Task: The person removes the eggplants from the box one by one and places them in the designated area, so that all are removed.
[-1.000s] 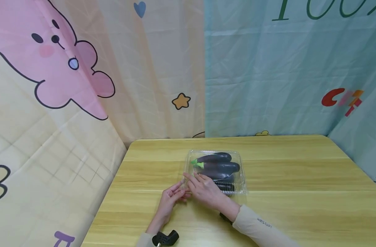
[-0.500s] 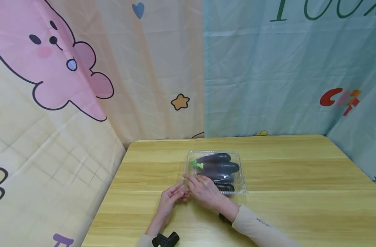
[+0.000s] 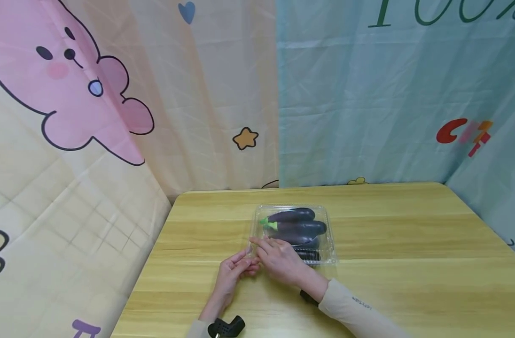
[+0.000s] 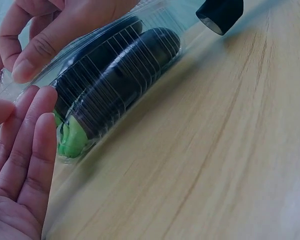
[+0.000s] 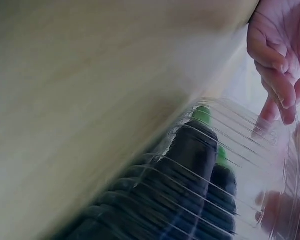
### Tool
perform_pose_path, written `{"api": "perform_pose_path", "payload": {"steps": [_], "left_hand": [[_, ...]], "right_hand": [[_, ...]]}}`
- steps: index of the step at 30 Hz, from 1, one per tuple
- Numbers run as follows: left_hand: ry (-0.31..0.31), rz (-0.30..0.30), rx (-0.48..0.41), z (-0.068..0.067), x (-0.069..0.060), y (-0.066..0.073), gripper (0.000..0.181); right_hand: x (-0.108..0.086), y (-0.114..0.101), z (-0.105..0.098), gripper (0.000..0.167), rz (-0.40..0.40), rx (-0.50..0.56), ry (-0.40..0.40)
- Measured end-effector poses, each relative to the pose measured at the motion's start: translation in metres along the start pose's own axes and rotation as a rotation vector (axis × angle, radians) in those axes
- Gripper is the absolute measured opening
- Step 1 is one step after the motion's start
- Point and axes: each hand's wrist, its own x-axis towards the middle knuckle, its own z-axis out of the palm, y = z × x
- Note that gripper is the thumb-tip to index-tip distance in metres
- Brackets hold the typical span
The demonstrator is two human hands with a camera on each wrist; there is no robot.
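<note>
A clear ribbed plastic clamshell box [image 3: 331, 239] stands on the table, with several dark purple eggplants [image 3: 301, 228] inside, their green caps to the left. At its near left corner my left hand [image 3: 231, 277] pinches the clear plastic edge between thumb and fingers; the other fingers [image 4: 40, 150] stretch out below the corner. My right hand [image 3: 283, 263] reaches across the front of the box, thumb and curled fingers gripping the same corner from above. In the right wrist view, some right fingers [image 5: 275, 210] show beside the box wall. The exact pinch points are partly hidden.
The wooden table [image 3: 388, 234] extends on both sides of the box. A printed cloth [image 3: 215, 94] hangs behind it and along the sides. Black wrist devices [image 3: 226, 327] sit on both forearms, below the beige sleeves [image 3: 355, 305].
The head view has shifted slightly. Both hands keep their hold at the box corner, and the box and eggplants stay in place.
</note>
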Motion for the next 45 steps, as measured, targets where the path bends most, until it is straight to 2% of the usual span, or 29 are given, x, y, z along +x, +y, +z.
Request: {"api": "perform_pose_path", "payload": {"steps": [7,13,15,22,29,34,40,45], "left_hand": [[0.022,0.007,0.009,-0.001,0.002,-0.001,0.048],[0.058,0.021,-0.016,-0.002,0.002,-0.002,0.047],[0.072,0.012,-0.021,-0.002,0.002,-0.002,0.048],[0.111,-0.013,-0.027,-0.001,0.0,-0.002,0.049],[0.099,0.01,-0.039,0.001,0.0,-0.003,0.049],[0.095,0.019,-0.046,0.0,-0.001,-0.003,0.048],[0.105,0.035,-0.051,0.0,0.0,-0.001,0.047],[0.116,0.025,-0.049,-0.001,0.001,-0.001,0.048]], "right_hand": [[-0.002,0.003,-0.002,0.013,-0.024,0.048,0.047],[-0.012,0.012,-0.005,0.01,-0.006,0.297,0.057],[-0.018,0.015,-0.008,0.011,0.006,0.347,0.045],[-0.039,0.023,-0.015,0.016,0.017,0.287,0.03],[-0.062,0.029,-0.027,0.024,0.07,0.3,0.057],[-0.077,0.038,-0.037,0.02,0.138,0.345,0.028],[-0.092,0.053,-0.048,0.012,0.205,0.434,0.059],[-0.1,0.059,-0.05,0.009,0.26,0.471,0.061]]}}
